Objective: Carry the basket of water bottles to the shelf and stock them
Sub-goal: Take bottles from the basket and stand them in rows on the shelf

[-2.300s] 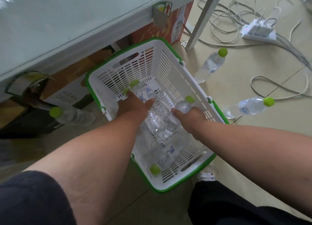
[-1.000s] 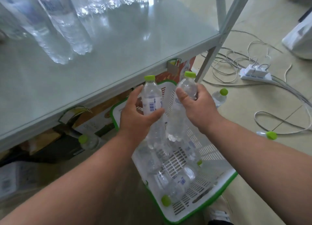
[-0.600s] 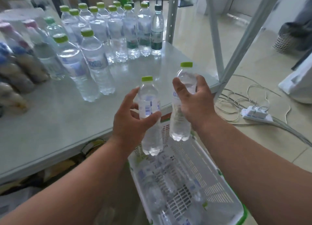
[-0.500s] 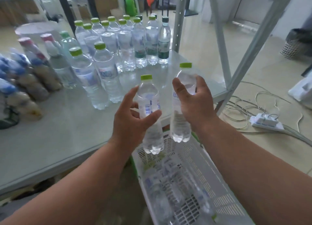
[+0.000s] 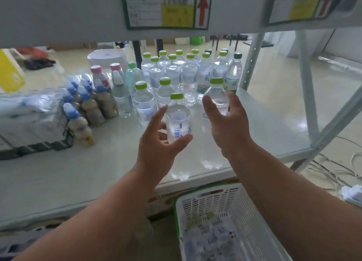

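Head view: at frame centre, two water bottles are stood on the shelf (image 5: 254, 123) before the stocked rows (image 5: 176, 68). The left bottle (image 5: 177, 121) is loosely cupped by the left hand (image 5: 160, 143); the right bottle (image 5: 216, 99) is bracketed by the spread fingers of the right hand (image 5: 227, 123). Stocking is judged part done: more bottles are seen in the basket (image 5: 197, 200), lower right.

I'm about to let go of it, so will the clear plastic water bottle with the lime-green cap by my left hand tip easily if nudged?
Probably: the clear plastic water bottle is tall and narrow. It looks full, so likely fairly heavy. The glossy white shelf may let it slide.
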